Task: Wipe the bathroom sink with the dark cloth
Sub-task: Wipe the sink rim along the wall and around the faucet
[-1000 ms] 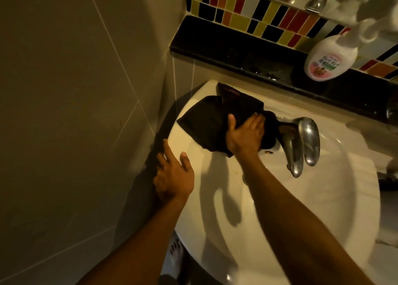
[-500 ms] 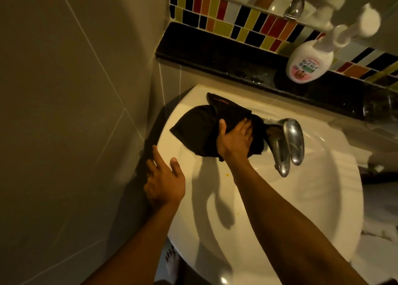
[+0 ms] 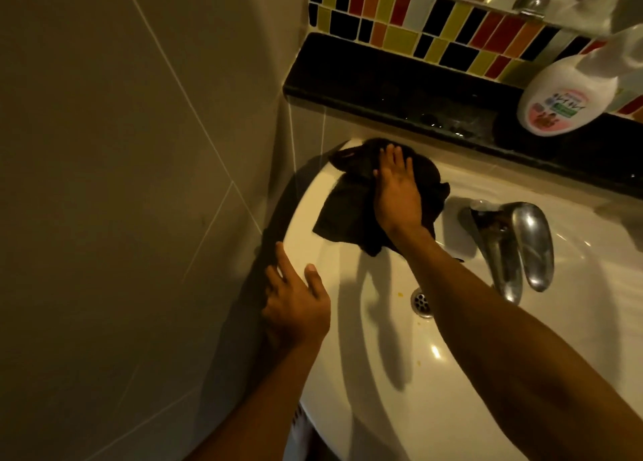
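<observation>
The white sink [image 3: 348,373] fills the lower right of the head view. A dark cloth [image 3: 342,213] lies crumpled on the sink's back left rim, close to the wall corner. My right hand [image 3: 396,190] presses flat on the cloth with fingers spread, pointing toward the back ledge. My left hand [image 3: 295,304] rests on the sink's left rim, fingers apart, holding nothing. The chrome faucet [image 3: 515,244] stands to the right of the cloth, apart from it. The drain [image 3: 421,302] shows in the basin, partly behind my right forearm.
A black ledge [image 3: 400,88] runs behind the sink under multicoloured tiles [image 3: 400,18]. A white pump bottle [image 3: 570,98] stands on the ledge at the right. A beige tiled wall [image 3: 139,182] closes in on the left, close to the sink rim.
My right hand has slid the cloth away from the faucet toward the back left corner of the rim, and its fingers have flattened out. My left hand stays on the left rim.
</observation>
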Available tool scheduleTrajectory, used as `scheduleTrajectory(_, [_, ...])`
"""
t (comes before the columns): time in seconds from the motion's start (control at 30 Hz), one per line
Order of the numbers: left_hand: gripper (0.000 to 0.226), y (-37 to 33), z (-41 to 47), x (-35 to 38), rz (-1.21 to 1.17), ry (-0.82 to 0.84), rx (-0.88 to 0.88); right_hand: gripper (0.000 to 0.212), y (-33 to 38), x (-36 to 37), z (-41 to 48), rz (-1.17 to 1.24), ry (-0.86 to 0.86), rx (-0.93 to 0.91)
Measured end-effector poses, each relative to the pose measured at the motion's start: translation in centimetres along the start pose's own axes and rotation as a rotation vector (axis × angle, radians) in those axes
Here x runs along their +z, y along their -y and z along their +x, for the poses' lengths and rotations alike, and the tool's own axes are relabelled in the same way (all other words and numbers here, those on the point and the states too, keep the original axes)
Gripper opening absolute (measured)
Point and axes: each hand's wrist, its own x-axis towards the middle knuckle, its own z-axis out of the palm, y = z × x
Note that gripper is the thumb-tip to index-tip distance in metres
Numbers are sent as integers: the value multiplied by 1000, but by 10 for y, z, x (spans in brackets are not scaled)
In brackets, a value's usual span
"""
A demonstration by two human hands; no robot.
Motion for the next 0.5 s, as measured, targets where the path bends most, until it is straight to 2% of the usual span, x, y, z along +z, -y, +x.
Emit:
scheduleTrajectory(0.1, [61,0,1,-1,4,23,-4,53,40,9,-6,88,85,-63])
scheduleTrajectory(0.23, [60,-1,-2,-5,-100,3,-8,43,86,23,-47,31,288,-602])
scheduleTrajectory(0.3, [65,1,-4,-8,-158,11,-37,45,69,12,-35,-33,345,-718])
scheduleTrajectory(0.33, [66,1,-5,-9,-175,14,-42,46,55,6,-22,-46,333,-685])
scheduleTrajectory(0.43, [65,0,-5,-9,-158,-8,-12,51,11,-11,18,-65,210,-295])
scheduleTrajectory(0.5, [65,-4,-4,-10,-131,-9,-18,52,17,-7,16,-110,153,-118])
